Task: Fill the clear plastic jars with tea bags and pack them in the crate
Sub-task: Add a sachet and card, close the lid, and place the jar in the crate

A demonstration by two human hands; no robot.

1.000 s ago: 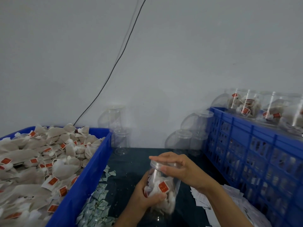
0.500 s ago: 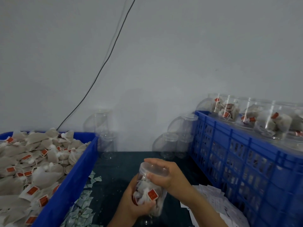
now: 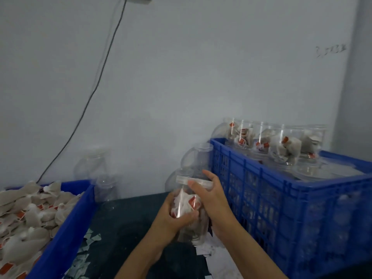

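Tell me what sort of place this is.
Probably a small tea-packing workstation: a blue bin heaped with loose tea bags, a blue crate of filled jars, and spare empty jars by the wall.

Looks to me like a small packing workroom: blue bin heaped with tea bags lower left, crate of filled jars right, bare wall.

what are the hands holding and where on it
A clear jar of tea bags: left hand grips its body, right hand grips the lid.
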